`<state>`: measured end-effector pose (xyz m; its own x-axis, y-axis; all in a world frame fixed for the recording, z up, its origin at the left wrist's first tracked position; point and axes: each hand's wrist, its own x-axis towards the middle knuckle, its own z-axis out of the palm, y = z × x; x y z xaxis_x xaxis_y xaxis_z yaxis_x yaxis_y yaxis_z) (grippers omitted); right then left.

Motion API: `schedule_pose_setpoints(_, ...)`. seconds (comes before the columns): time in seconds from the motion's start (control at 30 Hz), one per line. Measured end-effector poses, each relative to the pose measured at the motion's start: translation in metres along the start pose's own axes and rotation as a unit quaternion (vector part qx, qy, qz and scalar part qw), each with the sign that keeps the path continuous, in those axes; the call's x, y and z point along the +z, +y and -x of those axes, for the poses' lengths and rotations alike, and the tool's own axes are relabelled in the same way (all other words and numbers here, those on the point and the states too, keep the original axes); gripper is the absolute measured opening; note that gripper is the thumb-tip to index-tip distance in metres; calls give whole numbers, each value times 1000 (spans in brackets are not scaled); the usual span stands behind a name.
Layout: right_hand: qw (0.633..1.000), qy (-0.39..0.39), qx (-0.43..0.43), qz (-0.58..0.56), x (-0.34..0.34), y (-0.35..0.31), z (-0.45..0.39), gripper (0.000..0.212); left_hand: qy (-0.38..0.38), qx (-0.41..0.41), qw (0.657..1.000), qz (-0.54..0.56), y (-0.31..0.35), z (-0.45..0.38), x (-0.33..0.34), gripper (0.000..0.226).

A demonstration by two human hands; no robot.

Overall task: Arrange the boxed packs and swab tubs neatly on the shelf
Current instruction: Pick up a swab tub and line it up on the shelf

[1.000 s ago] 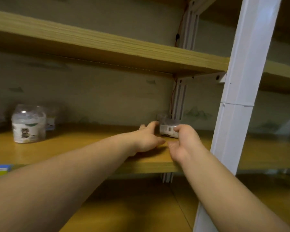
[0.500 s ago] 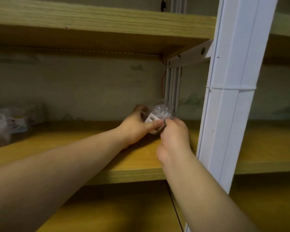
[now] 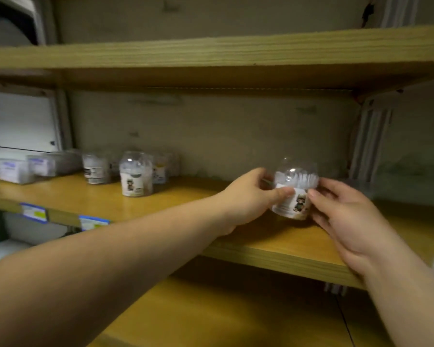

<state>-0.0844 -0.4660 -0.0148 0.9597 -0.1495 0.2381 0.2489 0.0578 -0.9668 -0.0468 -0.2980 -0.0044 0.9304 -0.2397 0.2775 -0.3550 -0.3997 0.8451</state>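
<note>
A clear, dome-lidded plastic swab tub (image 3: 295, 190) stands upright at centre right on the yellow wooden shelf (image 3: 176, 205), gripped by the left hand (image 3: 248, 196) and right hand (image 3: 341, 214).

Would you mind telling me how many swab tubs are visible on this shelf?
At least 4: one held tub between both hands, one front tub, one left tub, one partly hidden tub behind the front tub. Blurred shapes behind may be more.

A wide stretch of bare shelf (image 3: 191, 204) lies open between the cluster of tubs (image 3: 135, 177) at the left and the tub (image 3: 295, 189) at the right. The board above (image 3: 211, 56) caps any reach from overhead. White uprights (image 3: 368, 141) close off the right end, and boxed packs (image 3: 15, 170) fill the far left.
</note>
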Motion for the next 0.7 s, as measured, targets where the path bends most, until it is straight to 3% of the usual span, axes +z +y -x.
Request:
schedule_pose_setpoints(0.1,998,-44,-30,31,36,-4,11,30,19,6,1000,2,-13,21,-33,43)
schedule_pose_setpoints(0.27,993,-52,-89,59,130,1,34,27,43,23,998,-24,-47,61,-123,60)
schedule_pose_setpoints(0.57,989,-81,-109,66,293,30,36,31,26,82,994,-65,-132,98,-291,30)
schedule_pose_setpoints(0.7,984,-95,-79,131,309,36,35,36,-19,94,991,-94,-159,94,-308,41)
